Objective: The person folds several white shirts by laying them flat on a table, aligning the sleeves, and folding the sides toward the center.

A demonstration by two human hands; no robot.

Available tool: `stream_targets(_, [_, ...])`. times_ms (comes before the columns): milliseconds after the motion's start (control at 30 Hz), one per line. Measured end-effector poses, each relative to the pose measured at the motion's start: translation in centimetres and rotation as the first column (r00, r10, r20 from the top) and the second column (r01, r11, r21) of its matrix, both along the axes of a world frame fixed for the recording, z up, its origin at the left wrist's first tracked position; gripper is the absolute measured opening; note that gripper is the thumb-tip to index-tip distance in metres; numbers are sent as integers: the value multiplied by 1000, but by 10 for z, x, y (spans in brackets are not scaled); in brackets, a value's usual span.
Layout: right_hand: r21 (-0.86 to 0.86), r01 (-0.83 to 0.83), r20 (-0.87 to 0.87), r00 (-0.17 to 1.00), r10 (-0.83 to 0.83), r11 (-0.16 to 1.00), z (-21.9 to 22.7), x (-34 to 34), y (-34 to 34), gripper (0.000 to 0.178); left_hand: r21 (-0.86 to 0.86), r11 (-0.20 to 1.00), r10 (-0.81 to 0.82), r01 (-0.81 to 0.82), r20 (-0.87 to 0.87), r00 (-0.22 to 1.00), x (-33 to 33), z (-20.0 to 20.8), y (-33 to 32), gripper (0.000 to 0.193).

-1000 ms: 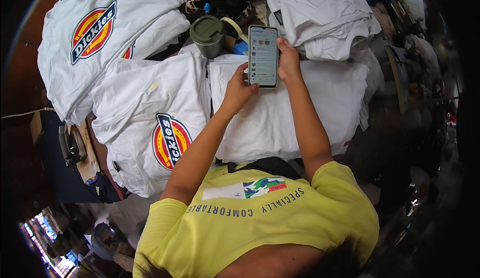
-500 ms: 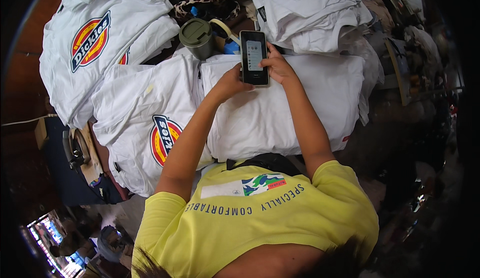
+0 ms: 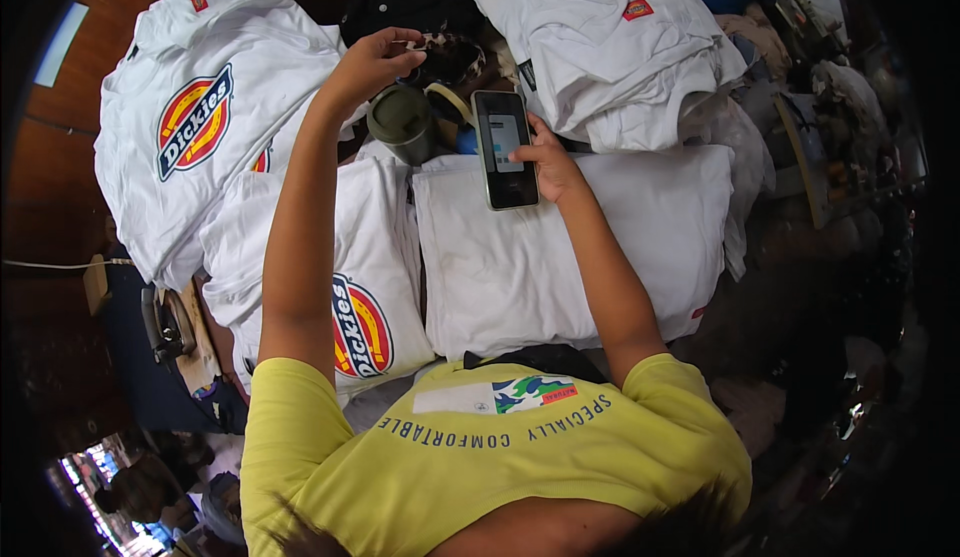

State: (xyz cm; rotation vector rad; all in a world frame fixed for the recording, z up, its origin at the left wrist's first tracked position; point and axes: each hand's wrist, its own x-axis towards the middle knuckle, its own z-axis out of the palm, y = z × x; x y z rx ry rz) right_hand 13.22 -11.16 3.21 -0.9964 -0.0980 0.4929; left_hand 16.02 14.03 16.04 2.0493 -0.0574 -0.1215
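Note:
My right hand (image 3: 552, 164) holds a smartphone (image 3: 505, 152) upright by its right side, the thumb over the lit screen. My left hand (image 3: 372, 69) is stretched out to the far side of the table, above a dark green lidded tumbler (image 3: 400, 122). Its fingers and thumb are apart beside a leopard-print cloth item (image 3: 455, 60); whether they touch it I cannot tell. Below the phone lies a folded stack of white T-shirts (image 3: 510, 267). Left of that, another white T-shirt pile (image 3: 375, 227) with a colourful print is partly covered by my left forearm.
More white T-shirts are heaped at the far left (image 3: 270, 47) and far right (image 3: 600, 47). A black cloth item (image 3: 410, 7) lies behind the tumbler. At the left, an iron-like tool (image 3: 168, 322) rests on a board.
My left hand has let go of the phone and moved up and left toward the leopard-print item. My right hand keeps the phone, whose screen shows something different. The view has shifted slightly.

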Motion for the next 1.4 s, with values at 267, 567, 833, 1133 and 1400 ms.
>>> stream_targets(267, [15, 72, -162, 984, -69, 997, 7, 24, 21, 46, -1, 1000, 22, -23, 206, 978, 67, -36, 45, 31])
stream_targets(567, [66, 155, -256, 957, -134, 986, 12, 48, 46, 39, 181, 967, 90, -180, 420, 903, 117, -57, 85, 26])
stream_targets(833, [112, 155, -296, 948, -116, 982, 29, 73, 56, 41, 448, 860, 4, -246, 475, 880, 144, -72, 103, 31])
stream_targets(1133, [127, 89, -350, 936, -40, 988, 9, 89, 52, 28, 248, 955, 36, -162, 444, 895, 129, -64, 91, 28])
stream_targets(1400, [62, 125, -240, 965, -107, 990, 34, 77, 78, 28, 375, 915, -248, 146, 238, 939, 79, -42, 13, 41])
